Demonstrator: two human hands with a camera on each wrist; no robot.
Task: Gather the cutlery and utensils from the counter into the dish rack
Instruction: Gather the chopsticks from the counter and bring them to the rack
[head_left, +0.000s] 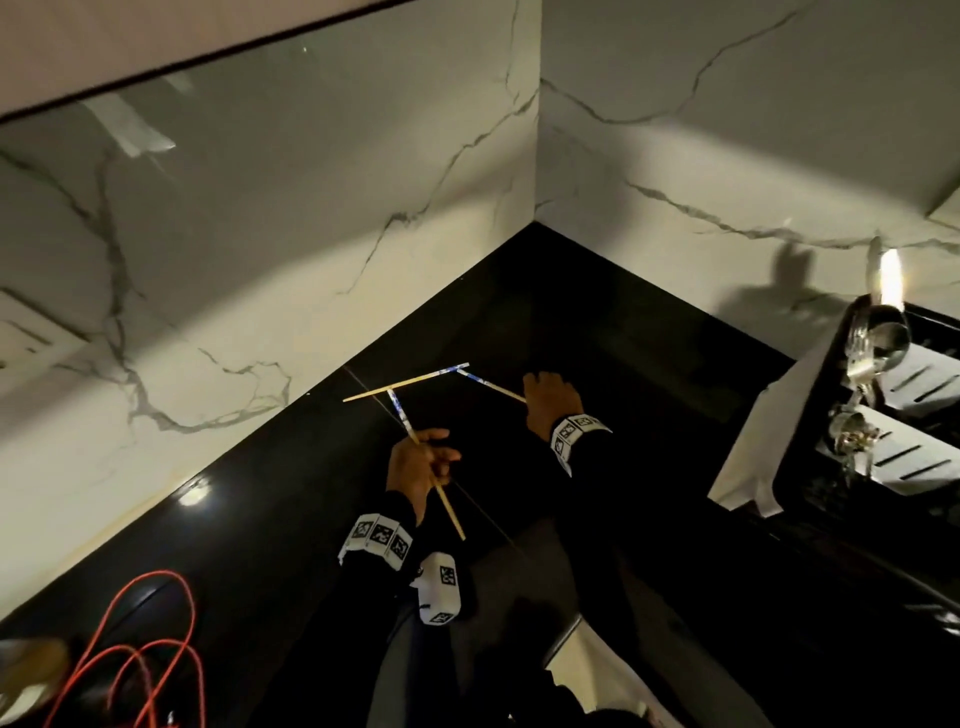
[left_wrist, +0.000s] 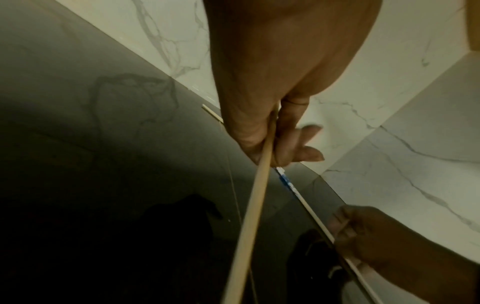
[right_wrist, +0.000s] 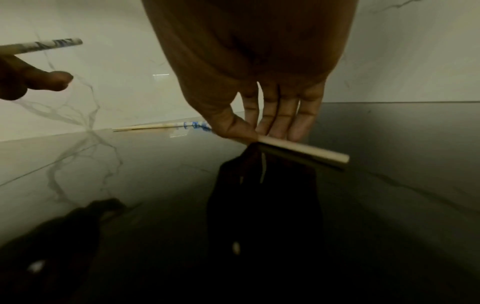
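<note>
Three wooden chopsticks with blue-and-white patterned ends are near the corner of the black counter (head_left: 597, 322). One chopstick (head_left: 405, 383) lies flat by the left wall, also seen in the right wrist view (right_wrist: 155, 126). My left hand (head_left: 426, 457) grips a second chopstick (head_left: 447, 506) (left_wrist: 257, 185) in its curled fingers, raised off the counter. My right hand (head_left: 540, 395) pinches the third chopstick (head_left: 491, 385) (right_wrist: 301, 148) between thumb and fingertips, low at the counter surface. The dish rack (head_left: 795, 436) stands at the right, apart from both hands.
Metal utensils (head_left: 878, 338) sit in the rack, and a white cloth (head_left: 748, 447) hangs over its near-left side. Marble walls close the corner behind and to the left. A red cable (head_left: 156, 623) loops on the counter at the bottom left.
</note>
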